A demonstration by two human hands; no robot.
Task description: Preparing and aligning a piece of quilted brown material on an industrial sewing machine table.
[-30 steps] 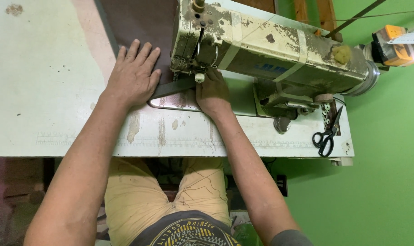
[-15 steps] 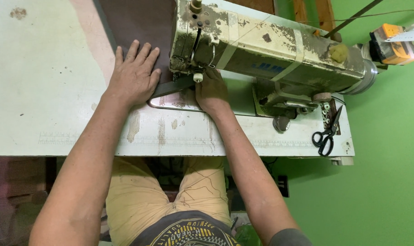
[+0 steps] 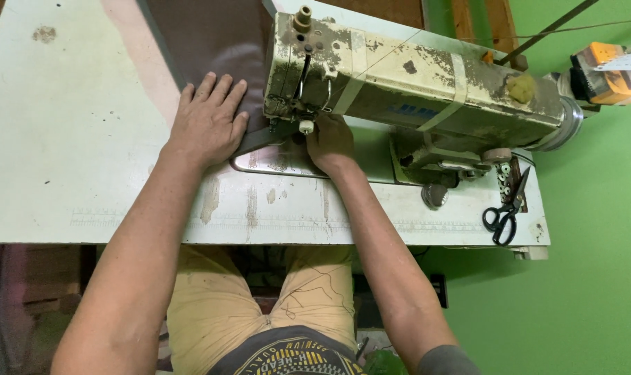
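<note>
My left hand point(image 3: 208, 125) lies flat, fingers spread, on a dark brown fabric point(image 3: 204, 42) that runs away from me across the white table point(image 3: 65, 139). The hand presses the cloth's near end just left of the needle area. My right hand point(image 3: 329, 142) sits under the head of the worn cream sewing machine point(image 3: 413, 76), fingers tucked by the presser foot and touching the fabric's edge. Its fingertips are hidden by the machine head. A metal needle plate point(image 3: 274, 161) shows between both hands.
Black scissors point(image 3: 504, 215) lie at the table's right end beside small bobbins. An orange-yellow device point(image 3: 603, 73) stands at the far right against a green wall point(image 3: 593, 278). My knees in tan shorts are below the table's front edge.
The fabric's near end has moved slightly away toward the needle, and both hands have shifted a little with it.
</note>
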